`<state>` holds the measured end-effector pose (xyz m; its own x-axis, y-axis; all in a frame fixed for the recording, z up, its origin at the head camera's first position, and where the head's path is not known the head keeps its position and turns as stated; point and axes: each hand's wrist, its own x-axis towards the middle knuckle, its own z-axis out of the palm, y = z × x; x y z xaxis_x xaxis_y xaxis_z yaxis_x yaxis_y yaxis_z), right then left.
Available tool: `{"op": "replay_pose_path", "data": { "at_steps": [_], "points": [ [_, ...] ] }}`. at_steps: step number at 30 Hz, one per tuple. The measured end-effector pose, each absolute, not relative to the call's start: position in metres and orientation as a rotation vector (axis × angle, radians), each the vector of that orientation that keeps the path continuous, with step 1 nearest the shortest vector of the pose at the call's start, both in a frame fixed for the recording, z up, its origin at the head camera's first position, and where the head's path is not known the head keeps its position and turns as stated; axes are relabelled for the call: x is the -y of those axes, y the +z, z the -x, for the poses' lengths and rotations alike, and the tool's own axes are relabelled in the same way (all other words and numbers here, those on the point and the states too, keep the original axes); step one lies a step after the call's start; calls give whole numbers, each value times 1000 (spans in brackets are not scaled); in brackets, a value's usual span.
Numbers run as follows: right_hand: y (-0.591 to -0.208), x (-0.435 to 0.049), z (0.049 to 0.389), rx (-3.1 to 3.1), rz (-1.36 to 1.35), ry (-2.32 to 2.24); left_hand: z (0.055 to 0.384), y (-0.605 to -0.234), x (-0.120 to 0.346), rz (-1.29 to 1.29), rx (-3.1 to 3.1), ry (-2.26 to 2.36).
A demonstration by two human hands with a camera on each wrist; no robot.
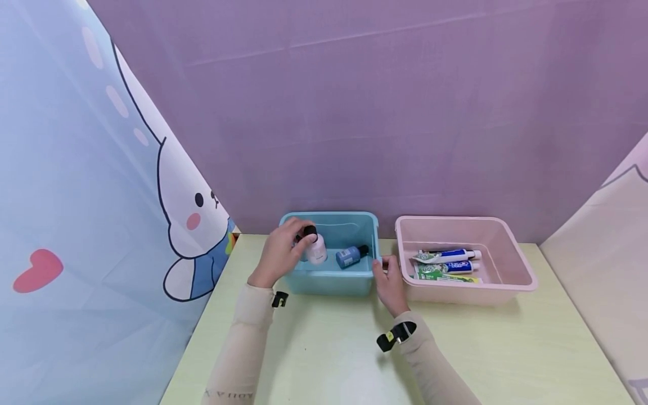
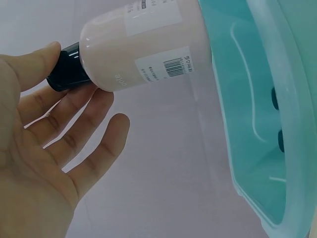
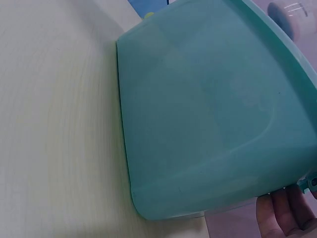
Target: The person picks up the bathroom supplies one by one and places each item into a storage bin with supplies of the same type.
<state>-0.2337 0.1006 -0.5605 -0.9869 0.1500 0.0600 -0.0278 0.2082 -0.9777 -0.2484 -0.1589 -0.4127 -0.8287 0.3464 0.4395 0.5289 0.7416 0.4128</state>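
My left hand [image 1: 283, 250] pinches the black cap of a pale pink bottle [image 1: 316, 251] between thumb and fingers. In the left wrist view the bottle [image 2: 148, 47] is above the teal bin [image 2: 242, 114], its white barcode label showing. A blue bottle [image 1: 348, 257] with a black cap lies on its side in the teal bin [image 1: 329, 283]. Another dark-capped bottle is partly hidden behind my left hand. At the bin's right side my right hand [image 1: 391, 286] grips the rim; its fingers [image 3: 280, 210] show under the edge in the right wrist view.
A pink bin [image 1: 468, 293] stands to the right with several toothpaste tubes [image 1: 448, 267] inside. Both bins rest on a pale green table [image 1: 324, 349]. A purple cloth [image 1: 354, 112] hangs behind, and a printed blue cloth [image 1: 101, 197] is on the left.
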Motion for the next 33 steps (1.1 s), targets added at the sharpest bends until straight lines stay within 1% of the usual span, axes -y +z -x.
{"op": "replay_pose_path", "data": {
  "at_steps": [7,22,33],
  "points": [
    [-562,-100,234,2323,118,1896,261,-418,164,679,2681,-727],
    [-562,-100,233,2337,117,1900,290,-430,166,600,2904,-562],
    [-560,-99,235,2331,137,1846,305,-435,168,593,3010,-435]
  ]
}}
